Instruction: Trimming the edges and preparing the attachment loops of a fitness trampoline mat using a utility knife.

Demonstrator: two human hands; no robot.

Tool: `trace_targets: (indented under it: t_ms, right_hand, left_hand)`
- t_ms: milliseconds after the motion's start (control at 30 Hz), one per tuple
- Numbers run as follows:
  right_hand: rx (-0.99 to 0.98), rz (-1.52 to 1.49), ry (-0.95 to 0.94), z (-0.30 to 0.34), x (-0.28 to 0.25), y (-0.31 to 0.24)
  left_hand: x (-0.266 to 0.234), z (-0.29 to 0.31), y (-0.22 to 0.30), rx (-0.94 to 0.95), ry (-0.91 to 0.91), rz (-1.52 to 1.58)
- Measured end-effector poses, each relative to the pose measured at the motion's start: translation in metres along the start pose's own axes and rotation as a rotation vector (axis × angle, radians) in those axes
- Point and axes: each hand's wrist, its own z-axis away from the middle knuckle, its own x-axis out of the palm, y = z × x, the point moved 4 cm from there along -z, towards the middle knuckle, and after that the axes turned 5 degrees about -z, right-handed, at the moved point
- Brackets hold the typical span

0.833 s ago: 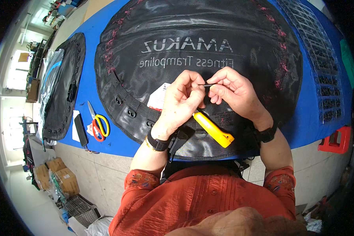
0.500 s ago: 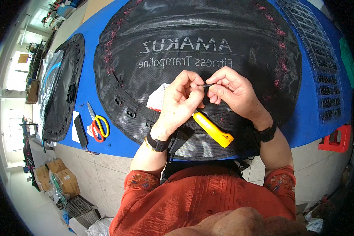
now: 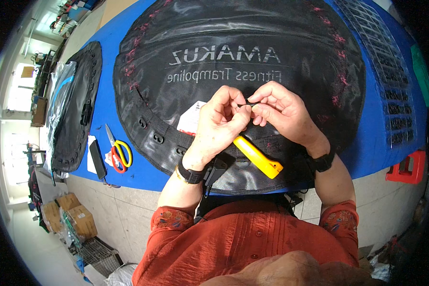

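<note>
The left hand (image 3: 218, 117) was pinched nearly closed, thumb and forefinger gripping one end of a small dark piece (image 3: 249, 103), its other fingers curled; the right hand (image 3: 282, 113) was pinched likewise on the other end; the piece was above a round black mat (image 3: 224, 28), nearer the near edge of the blue worktop (image 3: 140, 178) than the far one; a yellow-handled cutter (image 3: 259, 158) lay on the mat toward that near edge, and a white card with a red border (image 3: 189, 119) lay partly hidden behind the left hand; along the right edge of the worktop stretched a clear compartmented tray (image 3: 399, 103), its nearer rows holding small dark pieces, the far rows too fine to make out; at the left edge a second black mat (image 3: 83, 86) lay partly under clear plastic wrapping (image 3: 57, 114) marked with a blue strip; scissors (image 3: 121, 153) with one red and one yellow handle and a slim black object (image 3: 97, 158) rested near the near-left corner; on the floor beyond that corner stood cardboard boxes (image 3: 83, 221), their contents hidden, and a wire basket (image 3: 100, 255), its contents too dim to tell.
</note>
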Motion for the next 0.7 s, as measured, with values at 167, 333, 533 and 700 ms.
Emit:
trace_targets:
  t_ms: [167,333,533,700]
  right_hand:
    - [0.008,-0.003,0.001,0.0005,0.0009,-0.0002]
    - [0.031,-0.014,0.01,0.0004,0.001,0.0013]
    - [0.012,-0.013,0.007,-0.0008,-0.0022,0.0005]
    - [0.011,-0.088,0.0,-0.0051,-0.0003,0.0029]
  left_hand:
    - [0.0016,0.0016,0.0027,0.0,0.014,0.018]
    - [0.0033,0.0026,0.0052,-0.043,0.01,0.072]
    - [0.0031,-0.0021,0.007,-0.044,-0.002,0.035]
    - [-0.0018,-0.0021,0.003,-0.027,0.042,0.034]
